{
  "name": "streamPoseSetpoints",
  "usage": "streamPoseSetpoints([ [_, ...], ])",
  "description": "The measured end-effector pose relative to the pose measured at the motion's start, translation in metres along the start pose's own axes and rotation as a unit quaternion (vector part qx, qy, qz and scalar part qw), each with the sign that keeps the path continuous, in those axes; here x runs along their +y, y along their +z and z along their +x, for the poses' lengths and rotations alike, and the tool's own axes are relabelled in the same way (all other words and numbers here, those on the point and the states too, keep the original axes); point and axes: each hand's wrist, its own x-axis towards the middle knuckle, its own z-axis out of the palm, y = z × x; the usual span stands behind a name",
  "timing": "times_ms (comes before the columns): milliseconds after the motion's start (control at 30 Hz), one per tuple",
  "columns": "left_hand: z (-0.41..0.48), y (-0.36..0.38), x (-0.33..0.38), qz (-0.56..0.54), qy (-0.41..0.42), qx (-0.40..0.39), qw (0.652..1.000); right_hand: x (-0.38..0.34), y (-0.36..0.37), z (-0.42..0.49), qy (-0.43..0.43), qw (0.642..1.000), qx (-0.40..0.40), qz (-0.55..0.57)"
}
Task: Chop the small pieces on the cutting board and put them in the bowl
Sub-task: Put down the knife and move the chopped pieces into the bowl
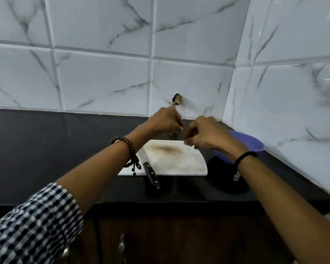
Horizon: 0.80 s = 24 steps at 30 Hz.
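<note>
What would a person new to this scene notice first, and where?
Two hands hover close together over the far edge of the cutting board: the left hand and the right hand, both curled. The knife lies along the board's left side, its black handle past the near edge. A blue bowl stands right of the board.

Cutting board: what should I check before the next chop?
1. Knife free: ok, lies unheld across the cutting board's near left corner.
2. Board centre bare: ok, only stained.
3. Pieces ready to chop: cannot tell, left hand and right hand cover the far edge.
4. Blue bowl in place: ok, right of the board, partly behind the right hand.
5. Grip of either hand: cannot tell, fingers curled, contents hidden.
</note>
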Motion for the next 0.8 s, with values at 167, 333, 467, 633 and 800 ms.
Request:
streamPoseSetpoints([
  [167,-0.022,-0.012,-0.032,-0.009,-0.049,-0.002,0.999,-0.026,0.045,0.007,-0.027,0.997,-0.06,0.045],
  [333,-0.036,-0.022,-0.056,-0.021,-0.09,0.002,0.996,-0.059,0.064,-0.001,-0.015,0.989,-0.134,0.058],
  [467,-0.047,-0.023,-0.066,-0.028,-0.095,0.013,0.995,-0.06,0.066,0.001,0.006,0.994,-0.103,0.046],
  [633,-0.053,-0.026,-0.072,-0.032,-0.101,0.026,0.994,-0.033,0.056,-0.005,0.061,0.997,-0.045,0.025],
  [800,-0.055,-0.024,-0.069,-0.041,-0.093,0.02,0.995,-0.001,0.043,-0.011,0.116,0.991,-0.021,0.062],
])
